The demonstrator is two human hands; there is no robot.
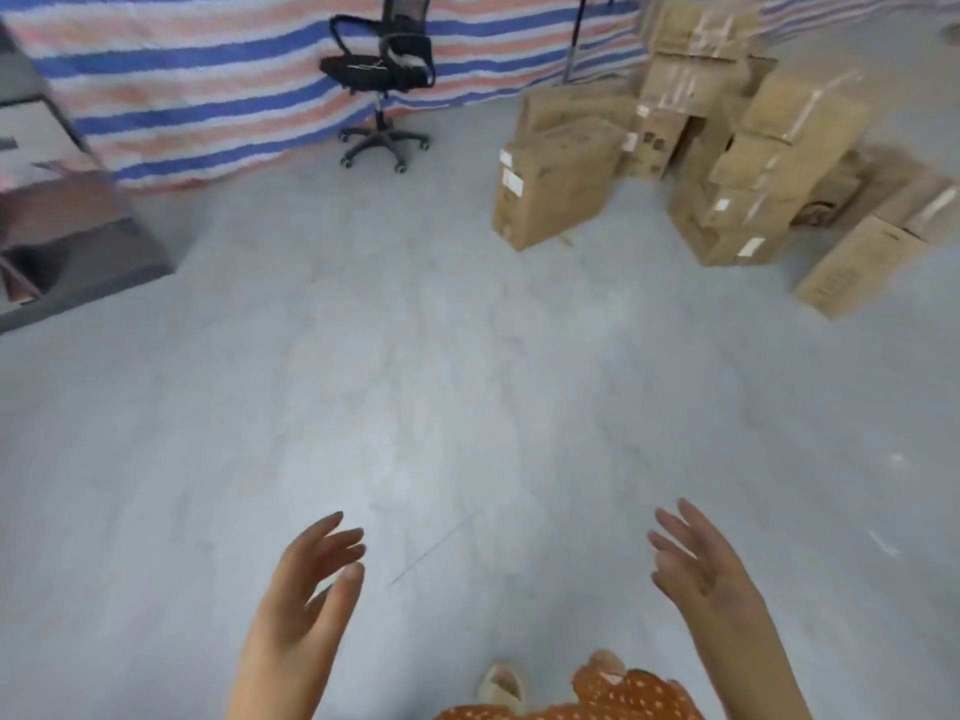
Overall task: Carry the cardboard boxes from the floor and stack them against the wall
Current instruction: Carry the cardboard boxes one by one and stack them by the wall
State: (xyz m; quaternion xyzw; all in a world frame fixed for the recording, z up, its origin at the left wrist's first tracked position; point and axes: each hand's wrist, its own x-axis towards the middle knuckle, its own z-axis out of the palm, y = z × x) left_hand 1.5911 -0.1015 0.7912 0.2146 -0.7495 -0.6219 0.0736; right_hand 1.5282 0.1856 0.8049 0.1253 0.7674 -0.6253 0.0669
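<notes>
My grip is wide on both sides and holds nothing: the left hand [306,589] and the right hand [701,569] are out in front of me, palms turned toward each other, fingers spread and relaxed. Below them I see a spotted orange garment [613,693] and the toe of a light shoe [501,685] on the grey floor [415,381], which runs bare ahead of me.

Further off, to the right, the cardboard boxes [556,194] sit in a loose heap, some upright, some tipped and leaning on each other, one long box [857,267] lying out at the near right edge. A black office chair [382,75] stands to the left of the heap, against the striped tarpaulin [182,85]. Grey shelving [62,236] stands at the far left.

I judge no box is in hand, so the next step is reaching the heap. The risk I see: pulling a lower or leaning box could bring its neighbours sliding down, and a tall box gripped low might tip out of my hands.
</notes>
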